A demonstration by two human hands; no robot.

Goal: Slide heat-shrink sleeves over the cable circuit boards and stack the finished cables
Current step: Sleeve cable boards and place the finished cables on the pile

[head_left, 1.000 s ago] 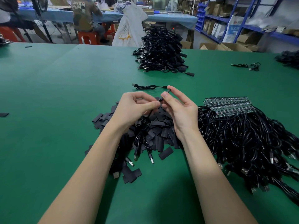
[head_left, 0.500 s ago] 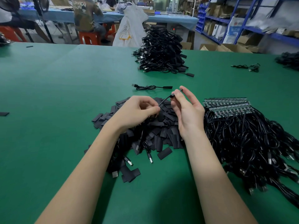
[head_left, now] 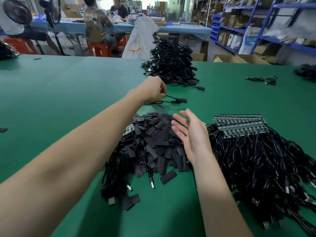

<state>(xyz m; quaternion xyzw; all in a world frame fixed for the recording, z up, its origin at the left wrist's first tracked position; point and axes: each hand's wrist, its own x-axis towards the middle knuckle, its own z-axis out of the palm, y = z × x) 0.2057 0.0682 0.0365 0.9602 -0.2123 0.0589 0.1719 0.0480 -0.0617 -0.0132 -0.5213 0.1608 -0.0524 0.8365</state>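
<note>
Closest to me, bottom middle of the frame, is my heap of loose heat-shrink sleeves (head_left: 153,142), flat black tubes dumped right under my hands so I can grab one without looking. A few unsleeved cables are tangled into it, USB plugs (head_left: 152,183) poking out the near side. Off to the right is the big bundle of unfinished cables (head_left: 256,159), with their bare circuit boards (head_left: 239,125) all lined up at the far edge, probably so I can pick the board ends off one at a time.

My right hand (head_left: 191,134) hovers over the sleeve heap, fingers straight and relaxed, holding nothing. I'd guess it's free to go for the next sleeve.

Further out, centre frame, my left hand (head_left: 154,90) is stretched forward, pinching the cord of a sleeved cable (head_left: 177,100) that's just above another finished one on the green table (head_left: 68,91). Looks like I'm starting a small new stack there, within reach.

Beyond that, upper middle, sits the main pile of finished cables (head_left: 171,65). Behind it there's a white bag (head_left: 142,38), people at a blue table, and shelving at upper right.
</note>
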